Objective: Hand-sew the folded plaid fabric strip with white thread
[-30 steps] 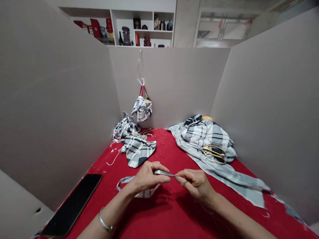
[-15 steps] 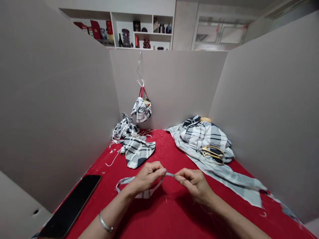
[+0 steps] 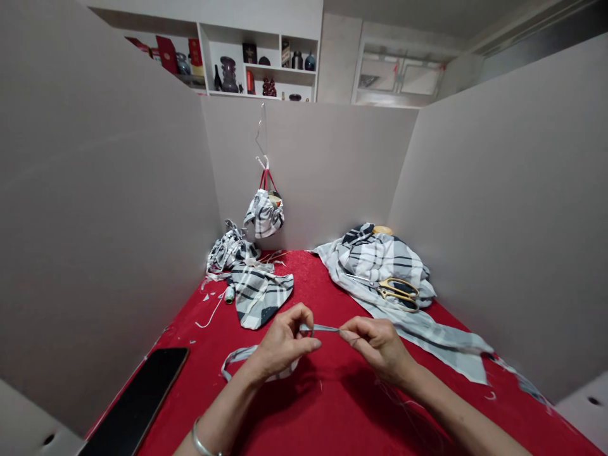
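A narrow grey fabric strip [image 3: 325, 328] is stretched between my two hands above the red cloth. My left hand [image 3: 285, 342] has its curled fingers around the strip, with the thumb lifted away from the forefinger. My right hand [image 3: 380, 345] pinches the strip's right end between thumb and forefinger; whether a needle is there too is too small to tell. Loose pale thread [image 3: 403, 402] trails beneath the right hand. The strip's pale loop [image 3: 232, 362] lies on the cloth behind my left wrist, partly hidden by it.
Gold-handled scissors [image 3: 399, 292] rest on a plaid fabric heap [image 3: 380, 256] at right. Plaid scraps [image 3: 261, 291] and a thread spool [image 3: 229, 295] lie at left, a phone [image 3: 137, 399] nearer. A small plaid bag [image 3: 265, 212] hangs at the grey back panel [image 3: 332, 164].
My left thumb has lifted off the strip and the left fingers have opened a little. More of the strip shows between the hands. The view has shifted slightly.
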Available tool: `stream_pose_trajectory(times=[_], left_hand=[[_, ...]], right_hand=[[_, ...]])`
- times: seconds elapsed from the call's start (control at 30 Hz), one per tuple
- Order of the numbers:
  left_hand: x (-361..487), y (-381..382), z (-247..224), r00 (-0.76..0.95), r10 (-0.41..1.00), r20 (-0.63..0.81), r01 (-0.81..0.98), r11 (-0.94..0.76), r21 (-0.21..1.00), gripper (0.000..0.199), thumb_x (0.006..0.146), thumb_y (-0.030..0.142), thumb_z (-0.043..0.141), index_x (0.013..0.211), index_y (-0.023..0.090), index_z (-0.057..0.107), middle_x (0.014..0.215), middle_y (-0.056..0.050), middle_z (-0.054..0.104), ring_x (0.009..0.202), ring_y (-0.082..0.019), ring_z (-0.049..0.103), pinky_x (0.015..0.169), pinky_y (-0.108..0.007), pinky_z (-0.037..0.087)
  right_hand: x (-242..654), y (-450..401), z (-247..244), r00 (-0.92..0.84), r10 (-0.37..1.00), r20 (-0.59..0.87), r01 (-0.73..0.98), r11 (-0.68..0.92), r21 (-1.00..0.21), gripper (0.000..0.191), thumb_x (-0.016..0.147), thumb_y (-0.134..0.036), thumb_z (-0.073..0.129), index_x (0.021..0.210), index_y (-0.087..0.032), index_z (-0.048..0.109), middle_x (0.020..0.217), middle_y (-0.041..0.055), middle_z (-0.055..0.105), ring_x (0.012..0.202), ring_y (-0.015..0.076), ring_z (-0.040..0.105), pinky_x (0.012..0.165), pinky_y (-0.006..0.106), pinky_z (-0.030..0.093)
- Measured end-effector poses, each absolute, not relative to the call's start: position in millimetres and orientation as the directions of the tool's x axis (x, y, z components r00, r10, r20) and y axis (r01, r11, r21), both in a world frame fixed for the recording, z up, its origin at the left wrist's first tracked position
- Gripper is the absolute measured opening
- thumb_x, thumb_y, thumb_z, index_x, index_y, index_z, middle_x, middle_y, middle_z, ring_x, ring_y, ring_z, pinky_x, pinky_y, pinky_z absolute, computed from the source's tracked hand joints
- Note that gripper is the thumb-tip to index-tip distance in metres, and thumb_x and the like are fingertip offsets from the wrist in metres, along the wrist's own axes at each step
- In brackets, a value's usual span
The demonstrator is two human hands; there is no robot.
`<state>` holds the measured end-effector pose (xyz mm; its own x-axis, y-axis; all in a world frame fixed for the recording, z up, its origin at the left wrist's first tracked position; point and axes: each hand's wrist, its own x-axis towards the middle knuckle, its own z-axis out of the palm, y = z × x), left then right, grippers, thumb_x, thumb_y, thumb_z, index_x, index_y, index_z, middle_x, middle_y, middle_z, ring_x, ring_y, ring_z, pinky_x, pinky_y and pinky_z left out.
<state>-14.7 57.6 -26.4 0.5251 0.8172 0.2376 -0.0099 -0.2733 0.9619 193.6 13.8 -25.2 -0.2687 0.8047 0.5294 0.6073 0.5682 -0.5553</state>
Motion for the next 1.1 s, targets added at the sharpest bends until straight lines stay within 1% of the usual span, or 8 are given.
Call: stream_pose_trajectory(times=[0.1,0.3,0.53,0.67,0.77,0.83,0.97,1.1], left_hand=[[-13.7,58.8,-28.3,0.504,0.827,0.247,0.009,-0.291,0.957,0.021,0.068,0.024,0.067,0.068,0.017,0.047,0.060,0.006,0.040,0.055,-0.009,0.033,0.052,-0.021,0.027],[-15.3,60.2,-29.3,0.495,0.821,0.286,0.078,-0.370,0.926,0.013,0.071,0.023,0.064,0.070,0.016,0.053,0.066,0.003,0.047,0.061,-0.011,0.040,0.058,-0.023,0.032],[-15.7,66.7,-38.9,0.482,0.816,0.319,0.023,-0.376,0.926,0.014,0.074,0.021,0.064,0.068,0.017,0.052,0.065,0.004,0.045,0.061,-0.011,0.040,0.059,-0.023,0.033],[-11.7,66.9,-43.3,0.477,0.834,0.278,-0.083,-0.272,0.959,0.014,0.072,0.022,0.066,0.071,0.017,0.054,0.065,0.004,0.044,0.061,-0.010,0.040,0.058,-0.022,0.033],[-8.1,64.8,-44.1,0.471,0.864,0.178,-0.180,-0.104,0.978,0.026,0.066,0.023,0.072,0.078,0.018,0.050,0.064,0.006,0.042,0.058,-0.009,0.038,0.054,-0.020,0.032],[-5.9,62.8,-44.2,0.471,0.868,0.155,-0.218,-0.055,0.974,0.032,0.062,0.022,0.075,0.080,0.019,0.049,0.066,0.007,0.043,0.058,-0.008,0.039,0.054,-0.019,0.032],[-2.0,58.0,-44.7,0.478,0.860,0.180,-0.251,-0.063,0.966,0.028,0.064,0.022,0.074,0.076,0.018,0.049,0.066,0.006,0.044,0.057,-0.007,0.039,0.054,-0.019,0.033],[0.9,55.3,-47.1,0.487,0.844,0.223,-0.212,-0.133,0.968,0.022,0.068,0.024,0.071,0.070,0.016,0.051,0.062,0.006,0.043,0.055,-0.008,0.037,0.052,-0.019,0.031]], right_hand=[[191.6,11.2,-24.0,-0.244,0.806,0.539,0.630,0.555,-0.544,0.024,0.086,-0.026,0.049,0.070,-0.016,0.064,0.052,-0.0007,0.053,0.046,0.0114,0.045,0.047,0.023,0.033],[190.6,7.5,-23.9,-0.201,0.815,0.544,0.669,0.519,-0.531,0.025,0.087,-0.027,0.048,0.071,-0.016,0.064,0.053,-0.0004,0.054,0.046,0.0116,0.047,0.048,0.023,0.034],[187.5,9.4,-25.2,-0.150,0.839,0.523,0.674,0.474,-0.567,0.023,0.087,-0.025,0.048,0.071,-0.017,0.062,0.055,-0.0002,0.054,0.049,0.0115,0.047,0.049,0.022,0.034],[186.3,8.6,-27.0,-0.125,0.845,0.520,0.659,0.463,-0.593,0.022,0.087,-0.023,0.049,0.070,-0.016,0.062,0.055,-0.0002,0.054,0.049,0.0108,0.047,0.050,0.022,0.033],[186.4,6.0,-26.7,-0.122,0.852,0.508,0.653,0.455,-0.605,0.023,0.086,-0.022,0.049,0.068,-0.016,0.061,0.055,-0.0006,0.054,0.049,0.0105,0.046,0.050,0.022,0.033],[188.0,3.8,-26.4,-0.117,0.860,0.496,0.646,0.446,-0.620,0.022,0.086,-0.022,0.049,0.067,-0.016,0.061,0.055,-0.0009,0.053,0.049,0.0103,0.045,0.050,0.022,0.033],[193.8,-0.7,-26.4,-0.112,0.878,0.466,0.627,0.426,-0.652,0.020,0.084,-0.022,0.051,0.068,-0.016,0.061,0.055,-0.0013,0.054,0.050,0.0101,0.046,0.051,0.021,0.033],[198.1,-4.9,-27.9,-0.108,0.888,0.446,0.608,0.414,-0.677,0.020,0.083,-0.022,0.052,0.068,-0.015,0.063,0.056,-0.0009,0.055,0.051,0.0103,0.047,0.051,0.021,0.034]])
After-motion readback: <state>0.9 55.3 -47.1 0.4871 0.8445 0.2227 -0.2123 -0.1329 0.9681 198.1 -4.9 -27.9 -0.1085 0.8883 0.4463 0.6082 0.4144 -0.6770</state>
